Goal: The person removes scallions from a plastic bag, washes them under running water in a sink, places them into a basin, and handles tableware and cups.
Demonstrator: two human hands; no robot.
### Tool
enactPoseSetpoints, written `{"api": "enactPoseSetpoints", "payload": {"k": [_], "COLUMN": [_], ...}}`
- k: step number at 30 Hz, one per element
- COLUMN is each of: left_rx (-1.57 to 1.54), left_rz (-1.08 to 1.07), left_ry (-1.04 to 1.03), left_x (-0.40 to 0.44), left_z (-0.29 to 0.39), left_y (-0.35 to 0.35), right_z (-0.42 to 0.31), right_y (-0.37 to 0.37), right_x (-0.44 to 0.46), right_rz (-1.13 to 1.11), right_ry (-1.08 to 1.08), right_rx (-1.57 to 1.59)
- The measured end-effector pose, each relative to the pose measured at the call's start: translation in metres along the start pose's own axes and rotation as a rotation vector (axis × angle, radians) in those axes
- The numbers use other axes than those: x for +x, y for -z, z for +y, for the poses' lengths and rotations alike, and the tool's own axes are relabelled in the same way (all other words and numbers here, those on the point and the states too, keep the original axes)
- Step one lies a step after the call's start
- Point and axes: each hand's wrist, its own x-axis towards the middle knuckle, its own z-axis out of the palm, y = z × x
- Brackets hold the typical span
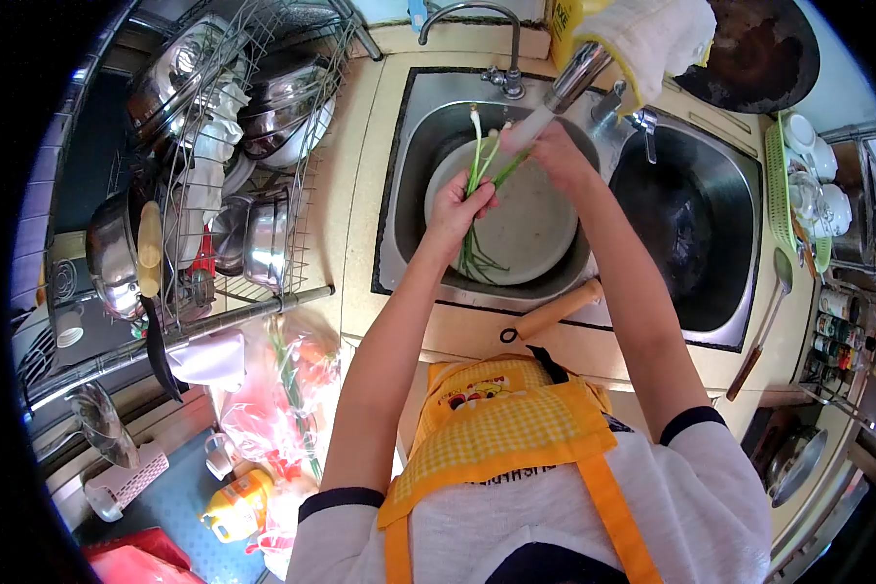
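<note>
My left hand (464, 206) is closed around a bunch of green onions (478, 161). Their white root ends point toward the back of the sink, and their green tops hang below my fingers. My right hand (547, 156) is at the water stream (528, 130), with its fingers closed on a green stalk of the bunch and partly hidden by the water. Both hands are above a large round pale basin (545, 229) standing in the left sink bowl (416, 146). The water comes from a thick metal faucet (582, 76) with a white cloth (652, 39) draped over it.
A thin curved tap (472, 8) stands behind the left bowl. The dark right sink bowl (686, 214) adjoins it. A wooden rolling pin (560, 310) lies at the front edge. Left stands a wire rack (297, 219) with pots; right are a green dish basket (777, 180) and a spatula (764, 326).
</note>
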Motion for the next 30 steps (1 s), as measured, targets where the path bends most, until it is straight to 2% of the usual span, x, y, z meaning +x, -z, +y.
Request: {"api": "enactPoseSetpoints", "payload": {"k": [2, 5, 11, 14, 17, 18, 21, 22, 25, 30], "left_rx": [0.020, 0.049, 0.025, 0.049, 0.086, 0.094, 0.133, 0.147, 0.139, 0.179], "left_rz": [0.023, 0.041, 0.045, 0.039, 0.034, 0.045, 0.043, 0.031, 0.026, 0.034], "left_ry": [0.007, 0.001, -0.017, -0.022, -0.022, -0.012, 0.026, 0.035, 0.037, 0.014], "left_x": [-0.001, -0.005, -0.012, -0.013, -0.009, -0.007, -0.007, -0.005, -0.001, 0.001], "left_z": [0.003, 0.002, -0.004, -0.004, -0.009, -0.010, -0.013, -0.013, -0.010, -0.010], "left_y": [-0.001, 0.002, 0.011, 0.010, 0.012, 0.014, 0.015, 0.014, 0.011, 0.016], "right_z": [0.013, 0.019, 0.025, 0.050, 0.057, 0.028, 0.000, 0.000, 0.012, 0.019], "right_y": [0.002, 0.014, 0.033, 0.040, 0.035, 0.028, 0.020, 0.017, 0.023, 0.032], "right_x": [0.004, 0.013, 0.011, 0.013, 0.009, 0.003, -0.004, -0.001, 0.011, 0.023], "right_rz": [0.039, 0.288, 0.120, -0.131, -0.125, 0.061, 0.016, -0.067, -0.063, -0.167], "right_ry": [0.076, 0.009, -0.124, -0.144, 0.088, -0.267, -0.042, -0.001, 0.273, 0.148], "right_rx": [0.104, 0.458, 0.462, -0.491, -1.347, -0.599, -0.124, -0.117, -0.626, -0.722]}}
